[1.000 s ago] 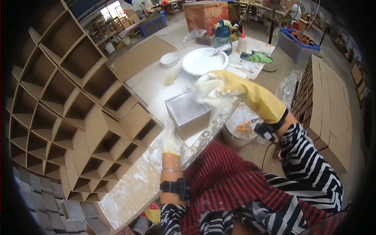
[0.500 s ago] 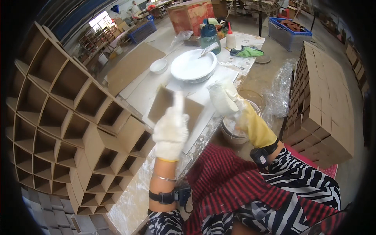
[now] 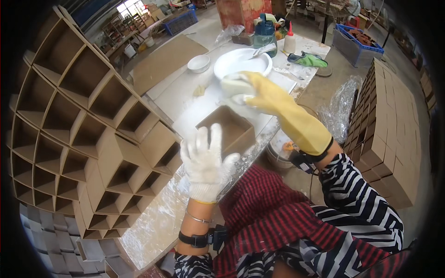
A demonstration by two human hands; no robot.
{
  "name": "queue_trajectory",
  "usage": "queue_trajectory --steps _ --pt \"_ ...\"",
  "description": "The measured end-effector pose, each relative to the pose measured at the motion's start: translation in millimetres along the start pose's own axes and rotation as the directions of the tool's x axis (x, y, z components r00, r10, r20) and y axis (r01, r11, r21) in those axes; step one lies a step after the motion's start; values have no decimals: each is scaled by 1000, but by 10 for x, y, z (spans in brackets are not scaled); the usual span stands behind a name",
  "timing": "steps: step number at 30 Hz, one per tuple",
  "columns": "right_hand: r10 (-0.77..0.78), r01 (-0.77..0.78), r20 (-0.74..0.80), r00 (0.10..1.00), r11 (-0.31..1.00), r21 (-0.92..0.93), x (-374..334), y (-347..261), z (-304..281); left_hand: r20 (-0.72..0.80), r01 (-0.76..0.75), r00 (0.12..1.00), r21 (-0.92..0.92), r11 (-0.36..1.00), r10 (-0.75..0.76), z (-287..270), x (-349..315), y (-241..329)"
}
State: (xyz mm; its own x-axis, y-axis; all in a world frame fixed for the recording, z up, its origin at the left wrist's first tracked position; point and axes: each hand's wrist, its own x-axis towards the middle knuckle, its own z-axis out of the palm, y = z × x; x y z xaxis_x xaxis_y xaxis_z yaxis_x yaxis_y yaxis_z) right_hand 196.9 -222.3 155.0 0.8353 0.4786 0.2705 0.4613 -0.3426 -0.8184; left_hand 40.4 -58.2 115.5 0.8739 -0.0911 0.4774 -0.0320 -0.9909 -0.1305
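My left hand (image 3: 204,160), in a white knit glove, is open with its fingers spread at the near left side of an open brown cardboard box (image 3: 242,138). Its fingertips overlap the box's near side; whether they touch it I cannot tell. My right hand (image 3: 257,92), in a yellow rubber glove, grips a thick whitish pad like a sponge (image 3: 235,87). That hand is slightly blurred, above the table between the box and a white basin (image 3: 222,67). White liquid lies in the basin, and a brush (image 3: 263,51) rests across its rim.
Cardboard boxes are stacked high at left (image 3: 99,120) and at right (image 3: 387,125). On the white-smeared table (image 3: 157,109) stand a small white bowl (image 3: 199,64), a teal jug (image 3: 265,34), a red-tipped bottle (image 3: 289,42) and a green cloth (image 3: 307,59). A bucket (image 3: 278,150) stands beside the table's right edge.
My right hand has swung left with the pad, from above the bucket to above the table. My left hand's fingers have spread. The box's hollow inside now shows plainly. The view has shifted slightly.
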Motion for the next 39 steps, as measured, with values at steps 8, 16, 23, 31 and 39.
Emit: queue_trajectory --steps 8,16,23,31,39 --pt "-154 185 118 981 928 -323 -191 205 145 85 149 987 -117 982 -139 351 -169 -25" --pt "-197 271 198 960 825 -496 -381 -46 178 31 129 992 -197 972 -126 337 -193 -80" --pt "-485 660 447 752 558 -503 -408 -93 455 166 413 909 -474 778 -381 726 -387 0" --pt "-458 672 498 736 583 -457 -432 -367 664 412 462 869 -485 743 -272 603 -371 8" --pt "-404 619 495 770 661 -423 -49 -479 758 277 490 871 -531 691 -405 646 -443 65"
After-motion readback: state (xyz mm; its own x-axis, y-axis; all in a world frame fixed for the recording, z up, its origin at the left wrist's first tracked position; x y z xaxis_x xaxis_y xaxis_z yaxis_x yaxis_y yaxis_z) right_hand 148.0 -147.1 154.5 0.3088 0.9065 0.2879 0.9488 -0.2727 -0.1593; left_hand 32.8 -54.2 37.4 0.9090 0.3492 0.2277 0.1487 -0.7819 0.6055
